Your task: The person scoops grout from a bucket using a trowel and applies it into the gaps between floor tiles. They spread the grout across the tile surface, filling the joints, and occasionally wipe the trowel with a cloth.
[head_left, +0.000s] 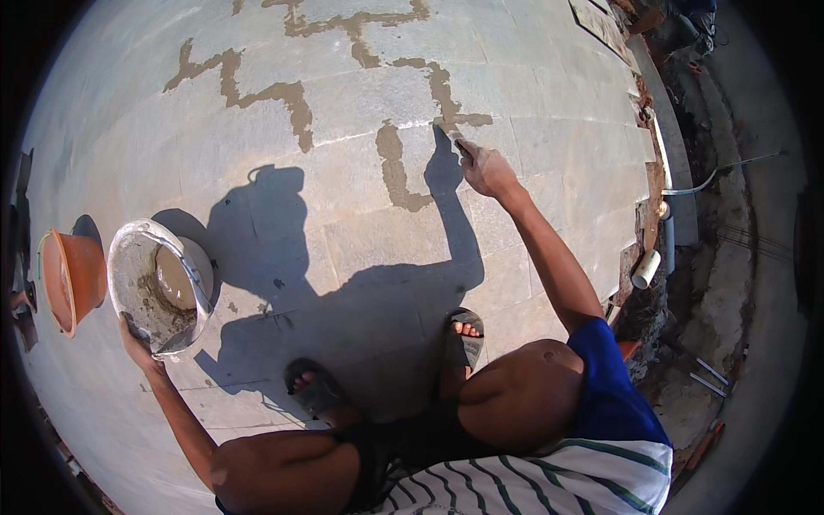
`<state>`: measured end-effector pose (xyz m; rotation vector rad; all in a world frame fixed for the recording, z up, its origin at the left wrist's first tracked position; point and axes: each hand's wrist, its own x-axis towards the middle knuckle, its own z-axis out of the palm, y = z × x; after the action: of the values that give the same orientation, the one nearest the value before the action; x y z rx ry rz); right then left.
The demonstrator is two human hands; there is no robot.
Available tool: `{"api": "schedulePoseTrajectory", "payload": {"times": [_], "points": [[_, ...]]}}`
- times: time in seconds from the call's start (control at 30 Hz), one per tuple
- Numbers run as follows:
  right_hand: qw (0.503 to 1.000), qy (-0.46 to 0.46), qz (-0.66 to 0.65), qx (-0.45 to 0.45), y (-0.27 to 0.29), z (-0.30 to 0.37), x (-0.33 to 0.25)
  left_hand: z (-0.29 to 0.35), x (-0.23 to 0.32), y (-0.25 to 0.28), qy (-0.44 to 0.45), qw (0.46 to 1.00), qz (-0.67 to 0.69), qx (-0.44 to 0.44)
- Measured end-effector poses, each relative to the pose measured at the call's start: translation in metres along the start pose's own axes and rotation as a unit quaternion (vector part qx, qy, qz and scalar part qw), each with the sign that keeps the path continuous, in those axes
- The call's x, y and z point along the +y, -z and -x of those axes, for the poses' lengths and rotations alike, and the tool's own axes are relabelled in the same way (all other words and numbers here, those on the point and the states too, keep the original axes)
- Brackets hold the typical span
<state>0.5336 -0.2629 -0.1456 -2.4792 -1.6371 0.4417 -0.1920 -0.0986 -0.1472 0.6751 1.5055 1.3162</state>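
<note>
My left hand [137, 342] is closed on the lower edge of a white bucket [120, 257]. The bucket tips toward me, with wet grey grout [174, 276] pooled inside and grey crust on its walls. Out in front, my right hand [487, 172] is wrapped around a small putty knife [462, 148] with a dark handle. Its blade meets the stone paving at a joint, beside a fresh strip of grout [446, 96]. Another grout strip [391, 163] bends along the joints to the left of that hand. My fingers partly hide the handle.
An orange bucket [64, 279] stands left of the white one. More grout lines [232, 79] zigzag farther off. Along the right, the ragged paving edge drops to soil, with a white pipe [645, 269] sticking out. Another person [687, 24] is at the far right. My sandalled feet are below.
</note>
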Motion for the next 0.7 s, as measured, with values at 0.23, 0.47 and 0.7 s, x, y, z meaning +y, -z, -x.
{"api": "schedulePoseTrajectory", "payload": {"times": [0.23, 0.47, 0.7], "points": [[0.990, 0.105, -0.085, 0.050, 0.025, 0.001, -0.087, 0.031, 0.024, -0.016, -0.042, 0.998, -0.036, 0.022], [0.897, 0.368, -0.079, -0.231, 0.055, 0.043, -0.333, 0.072, 0.055, -0.050, -0.137, 0.991, 0.004, 0.010], [0.825, 0.474, 0.048, -0.304, -0.048, 0.005, -0.471, 0.091, 0.051, -0.073, -0.185, 0.982, 0.013, -0.023]]}}
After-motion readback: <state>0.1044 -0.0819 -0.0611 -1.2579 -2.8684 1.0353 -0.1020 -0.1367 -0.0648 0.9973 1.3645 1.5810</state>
